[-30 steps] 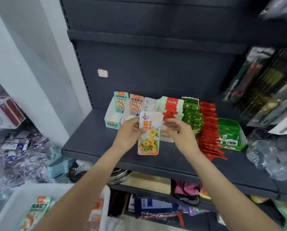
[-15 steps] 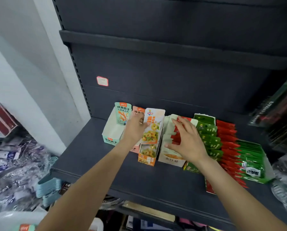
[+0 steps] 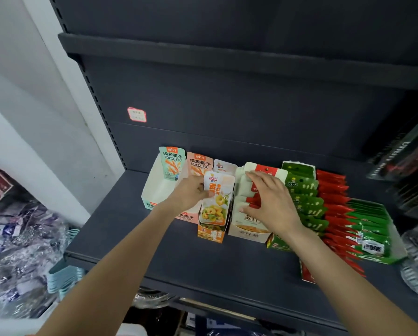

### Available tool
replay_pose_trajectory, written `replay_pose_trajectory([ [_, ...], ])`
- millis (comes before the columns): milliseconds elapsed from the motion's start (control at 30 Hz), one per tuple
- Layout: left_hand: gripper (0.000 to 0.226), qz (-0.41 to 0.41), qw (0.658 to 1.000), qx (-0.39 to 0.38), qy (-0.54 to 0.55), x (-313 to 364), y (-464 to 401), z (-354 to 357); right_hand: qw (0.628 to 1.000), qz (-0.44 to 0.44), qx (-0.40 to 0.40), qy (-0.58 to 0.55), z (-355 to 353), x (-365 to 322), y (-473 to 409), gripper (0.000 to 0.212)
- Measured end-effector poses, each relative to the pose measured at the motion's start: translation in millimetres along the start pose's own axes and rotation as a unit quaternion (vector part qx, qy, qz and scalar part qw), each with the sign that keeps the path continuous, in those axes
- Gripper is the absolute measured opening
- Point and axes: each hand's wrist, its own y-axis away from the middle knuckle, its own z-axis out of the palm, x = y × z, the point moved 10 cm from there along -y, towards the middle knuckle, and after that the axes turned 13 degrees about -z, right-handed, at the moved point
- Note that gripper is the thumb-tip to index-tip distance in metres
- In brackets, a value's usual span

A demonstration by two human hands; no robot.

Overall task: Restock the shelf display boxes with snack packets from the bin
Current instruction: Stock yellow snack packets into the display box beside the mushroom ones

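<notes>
On the dark shelf (image 3: pixel 135 229), the left hand (image 3: pixel 191 194) is pinching a snack packet (image 3: pixel 216 197) standing in the orange display box (image 3: pixel 211 234); at its 3 o'clock, the right hand (image 3: pixel 271 202) (fingers spread, grasping nothing) is pressing the white packets (image 3: pixel 245 187).

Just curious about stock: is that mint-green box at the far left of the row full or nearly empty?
Nearly empty. The mint-green box shows a bare white inside, with only one packet visible, standing at its back.

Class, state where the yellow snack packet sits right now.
Head view, centre: the yellow snack packet stands in the orange box, held by the left hand, beside the white box.
</notes>
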Motion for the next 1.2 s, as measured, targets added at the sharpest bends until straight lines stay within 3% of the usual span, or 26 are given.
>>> replay_pose_trajectory([
  [100,0.035,-0.008,0.999,0.043,-0.028,4.2,-4.9,-5.0,1.0,0.004,-0.002,0.002,1.2,1.4,-2.2,0.082],
  [233,0.067,0.043,0.995,0.093,0.011,13.9,-3.1,-15.7,1.0,0.008,-0.004,0.001,2.3,0.7,-5.1,0.081],
  [367,0.058,0.073,0.993,0.089,-0.012,21.3,-3.5,-13.8,1.0,0.009,-0.009,0.0,2.2,1.2,-4.4,0.081],
  [567,0.048,0.098,0.995,-0.021,-0.006,17.6,-3.8,0.6,1.0,0.014,-0.015,-0.002,2.0,1.8,-5.2,0.081],
  [967,0.026,0.147,0.965,0.123,-0.18,28.0,-1.2,10.9,0.999,0.021,0.0,0.027,2.0,-3.0,1.5,0.078],
  [1200,0.034,0.129,0.948,0.161,-0.243,29.9,4.2,9.4,0.999,0.029,-0.004,0.031,-0.4,-12.5,5.0,0.076],
])
